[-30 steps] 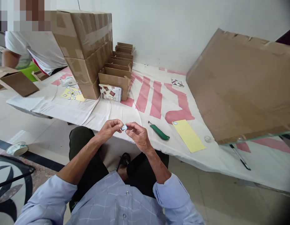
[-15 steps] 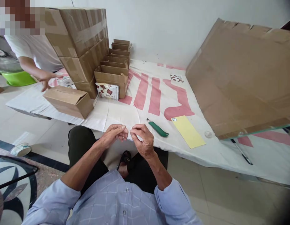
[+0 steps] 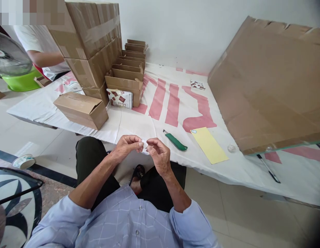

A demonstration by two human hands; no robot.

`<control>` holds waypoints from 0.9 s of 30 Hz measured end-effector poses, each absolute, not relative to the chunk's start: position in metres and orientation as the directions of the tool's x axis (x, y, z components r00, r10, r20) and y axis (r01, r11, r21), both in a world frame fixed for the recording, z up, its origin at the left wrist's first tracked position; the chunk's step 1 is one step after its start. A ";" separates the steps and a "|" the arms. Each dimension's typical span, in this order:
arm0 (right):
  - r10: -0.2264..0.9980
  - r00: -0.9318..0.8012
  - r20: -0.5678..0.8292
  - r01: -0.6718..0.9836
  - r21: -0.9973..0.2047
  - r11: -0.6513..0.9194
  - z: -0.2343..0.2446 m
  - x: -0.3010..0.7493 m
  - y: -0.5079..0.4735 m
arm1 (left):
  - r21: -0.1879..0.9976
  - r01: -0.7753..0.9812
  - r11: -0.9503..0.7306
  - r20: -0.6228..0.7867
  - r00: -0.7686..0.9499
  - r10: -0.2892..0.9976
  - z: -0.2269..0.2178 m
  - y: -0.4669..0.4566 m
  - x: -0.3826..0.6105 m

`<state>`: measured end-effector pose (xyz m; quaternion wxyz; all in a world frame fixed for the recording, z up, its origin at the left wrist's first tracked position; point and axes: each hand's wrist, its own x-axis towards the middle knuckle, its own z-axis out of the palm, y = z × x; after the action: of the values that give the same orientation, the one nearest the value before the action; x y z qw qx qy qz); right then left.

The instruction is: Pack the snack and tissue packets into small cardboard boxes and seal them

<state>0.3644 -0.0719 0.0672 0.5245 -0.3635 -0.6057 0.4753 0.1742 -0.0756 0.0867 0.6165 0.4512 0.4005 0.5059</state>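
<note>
Between my two hands, at the table's front edge, is a small white piece (image 3: 145,144), perhaps paper or a sticker; its kind is too small to make out. My left hand (image 3: 127,146) pinches it from the left with thumb and forefinger. My right hand (image 3: 159,154) pinches at its right side, fingertips nearly meeting the left ones. Just right of the hands lies a green utility knife (image 3: 177,142). Beyond it rests a yellow sheet (image 3: 210,145) with a small pale label at its upper corner.
A closed carton (image 3: 81,109) lies front left, before stacked taped boxes (image 3: 98,44). Several open cartons (image 3: 125,82) stand in a row, a printed packet (image 3: 119,99) leaning there. A big cardboard sheet (image 3: 273,86) stands right, a pen (image 3: 268,168) beneath. A co-worker's arm (image 3: 46,58) is far left.
The white piece now shows between my fingertips. The co-worker's hand has drawn back from the closed carton, behind the stacked boxes. My view has shifted slightly.
</note>
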 end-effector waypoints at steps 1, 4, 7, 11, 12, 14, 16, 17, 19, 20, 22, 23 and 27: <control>0.947 -0.205 0.248 -0.085 -0.968 0.235 0.067 0.363 -0.073 | 0.967 -0.247 0.065 -0.023 0.167 0.986 0.087 -0.076 0.174; 0.954 -0.234 0.188 -0.155 -0.976 0.154 0.068 0.360 -0.074 | 0.976 -0.216 0.035 0.004 0.179 0.984 0.089 -0.078 0.176; 0.967 -0.211 0.141 -0.221 -0.971 0.094 0.070 0.357 -0.075 | 0.979 -0.172 -0.107 0.119 0.061 0.991 0.091 -0.082 0.179; 0.973 -0.197 0.119 -0.216 -0.974 0.075 0.070 0.356 -0.076 | 0.930 0.064 -0.361 0.364 -0.050 0.930 0.098 -0.089 0.182; 0.972 -0.201 0.124 -0.213 -0.974 0.080 0.071 0.356 -0.077 | 0.918 0.103 -0.384 0.389 -0.040 0.920 0.100 -0.090 0.183; 0.969 -0.204 0.140 -0.219 -0.971 0.094 0.072 0.355 -0.078 | 0.909 0.136 -0.394 0.400 -0.021 0.916 0.102 -0.091 0.183; 0.967 -0.205 0.154 -0.232 -0.967 0.105 0.074 0.353 -0.079 | 0.906 0.144 -0.398 0.405 -0.017 0.914 0.104 -0.091 0.183; 0.965 -0.206 0.161 -0.239 -0.965 0.110 0.075 0.353 -0.079 | 0.903 0.149 -0.403 0.410 -0.020 0.912 0.104 -0.092 0.183; 0.962 -0.213 0.173 -0.254 -0.960 0.116 0.077 0.352 -0.080 | 0.900 0.164 -0.404 0.414 -0.032 0.910 0.103 -0.092 0.183; 0.960 -0.216 0.177 -0.259 -0.959 0.119 0.077 0.352 -0.081 | 0.902 0.170 -0.397 0.408 -0.037 0.912 0.103 -0.092 0.183; 0.960 -0.214 0.181 -0.256 -0.959 0.124 0.077 0.351 -0.081 | 0.916 0.158 -0.368 0.380 -0.051 0.923 0.101 -0.092 0.183; 0.960 -0.211 0.182 -0.251 -0.960 0.126 0.077 0.351 -0.081 | 0.925 0.138 -0.354 0.364 -0.062 0.929 0.100 -0.092 0.183; 0.960 -0.205 0.193 -0.258 -0.956 0.137 0.074 0.351 -0.081 | 0.951 0.041 -0.306 0.308 -0.089 0.947 0.096 -0.091 0.182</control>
<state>0.3508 -0.0815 0.0736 0.5366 -0.3311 -0.5296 0.5674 0.1824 -0.0907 0.0958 0.3853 0.5541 0.4457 0.5882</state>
